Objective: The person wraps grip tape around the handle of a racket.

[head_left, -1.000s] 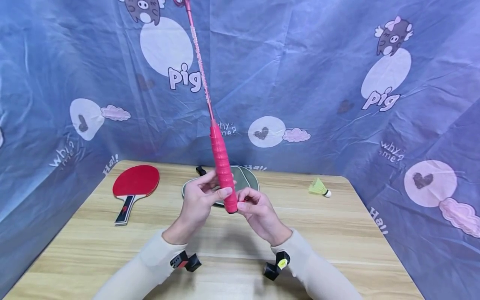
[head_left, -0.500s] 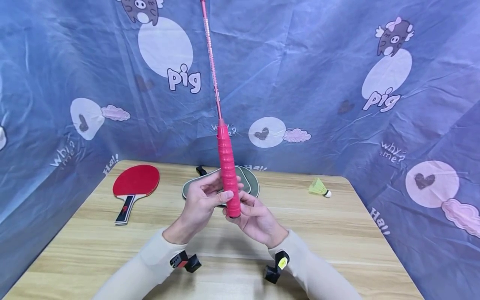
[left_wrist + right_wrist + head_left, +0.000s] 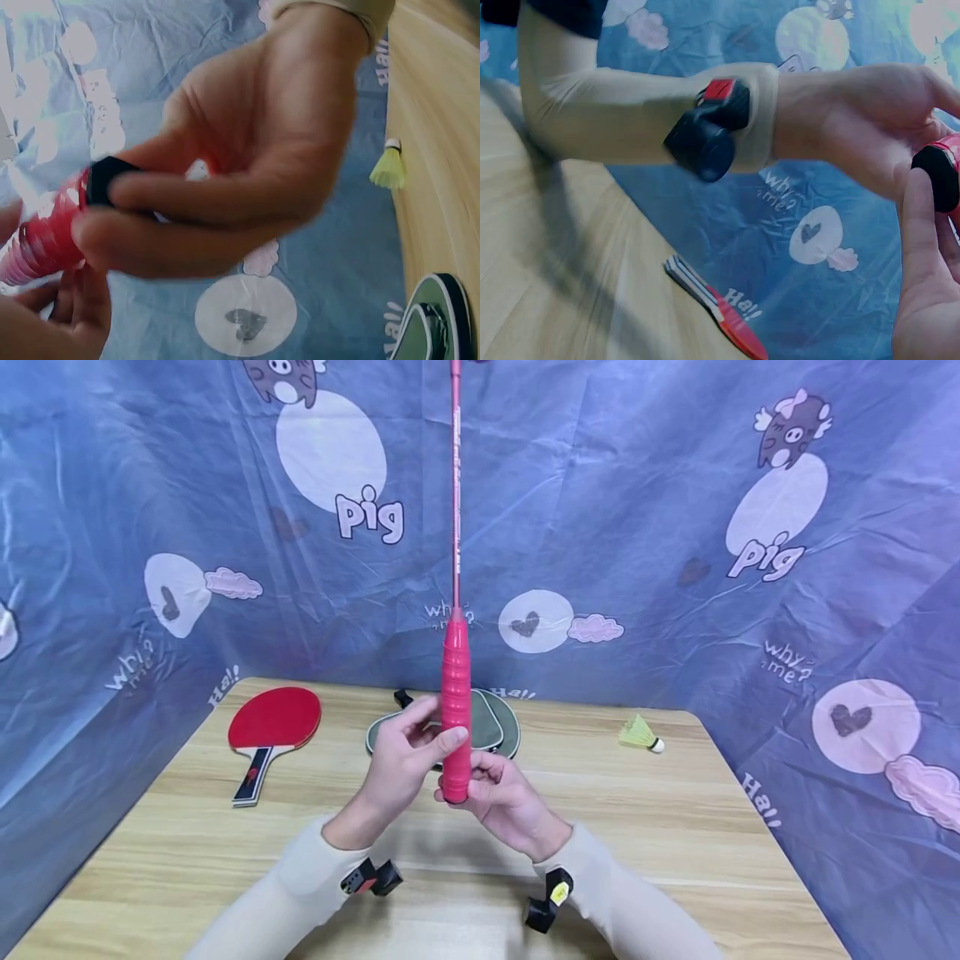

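Observation:
A badminton racket [image 3: 456,677] stands nearly upright over the table, its ribbed pink-red grip low and its thin pink shaft running up out of the head view. My left hand [image 3: 399,764] holds the grip from the left, thumb across the front and fingers behind. Lower down, my right hand [image 3: 513,806] grips the bottom end, with its thumb at the right side and fingertips showing past the left. The black butt cap [image 3: 934,176] faces the right wrist camera, with right fingertips against it. The racket's head is almost wholly out of view.
On the wooden table [image 3: 600,843], a red table tennis bat [image 3: 274,722] lies at left. A grey-green bat case [image 3: 508,727] lies behind the hands, partly hidden. A yellow shuttlecock [image 3: 639,733] rests at back right. Blue patterned cloth [image 3: 637,510] surrounds the table.
The racket has swung from leaning left to nearly upright. My right hand has moved left from beside the grip's end to round it; my left hand keeps its hold.

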`<state>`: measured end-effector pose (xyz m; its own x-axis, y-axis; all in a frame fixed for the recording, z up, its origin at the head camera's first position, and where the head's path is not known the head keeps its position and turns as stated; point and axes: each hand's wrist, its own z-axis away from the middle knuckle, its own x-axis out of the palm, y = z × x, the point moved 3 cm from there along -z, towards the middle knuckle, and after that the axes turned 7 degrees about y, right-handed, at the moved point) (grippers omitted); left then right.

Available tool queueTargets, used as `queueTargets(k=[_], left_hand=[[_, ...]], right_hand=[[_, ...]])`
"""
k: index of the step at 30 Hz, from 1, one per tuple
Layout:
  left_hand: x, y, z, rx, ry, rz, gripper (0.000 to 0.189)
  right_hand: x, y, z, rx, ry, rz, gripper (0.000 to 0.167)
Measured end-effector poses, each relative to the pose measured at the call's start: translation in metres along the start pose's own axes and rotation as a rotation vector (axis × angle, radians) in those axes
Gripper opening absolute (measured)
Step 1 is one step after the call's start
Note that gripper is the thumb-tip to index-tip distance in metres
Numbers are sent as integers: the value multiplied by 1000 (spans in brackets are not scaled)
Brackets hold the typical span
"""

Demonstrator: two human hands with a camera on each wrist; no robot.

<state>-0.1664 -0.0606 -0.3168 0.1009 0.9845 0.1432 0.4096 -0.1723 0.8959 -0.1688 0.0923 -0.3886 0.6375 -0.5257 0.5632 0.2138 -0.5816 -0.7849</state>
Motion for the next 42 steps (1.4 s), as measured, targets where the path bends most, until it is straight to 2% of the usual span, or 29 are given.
queueTargets(k=[3,5,11,18,21,25,28,31,34,36,38,40,42], left_hand=[[-2,1,-1,5,118,-49,44],[-4,2,-1,7,150,-72,47],[-6,1,-1,1,156,-179,45],[-9,-2,-1,-8,150,-163,31],[-9,-2,-2,15,154,-238,37],[-9,-3,-3,68,194,-407,47],[-11,-4,-5,72,215,-475,44],[-14,-4,-6,53,200,-503,39],[-18,-2,-6,48,156,-538,36],[-19,0,-5,55,110,-580,34],[-21,1,-2,53,58,-621,34],[-24,0,1,38,1,-656,35],[-27,-2,5,13,-52,-695,38]], right_hand=[[0,5,0,-3,40,56,26],[0,7,1,-3,57,84,20],[3,11,3,-21,124,206,23],[5,13,4,-105,335,520,27],[8,14,5,-159,395,628,34],[11,18,5,-209,418,721,32],[12,21,4,-192,433,766,29],[11,22,2,-146,433,801,29],[10,14,-1,-164,356,875,21],[7,-1,-3,-243,304,913,15],[3,-25,-3,-362,318,939,14],[-5,-59,-1,-527,406,937,20],[-15,-99,6,-710,554,885,29]])
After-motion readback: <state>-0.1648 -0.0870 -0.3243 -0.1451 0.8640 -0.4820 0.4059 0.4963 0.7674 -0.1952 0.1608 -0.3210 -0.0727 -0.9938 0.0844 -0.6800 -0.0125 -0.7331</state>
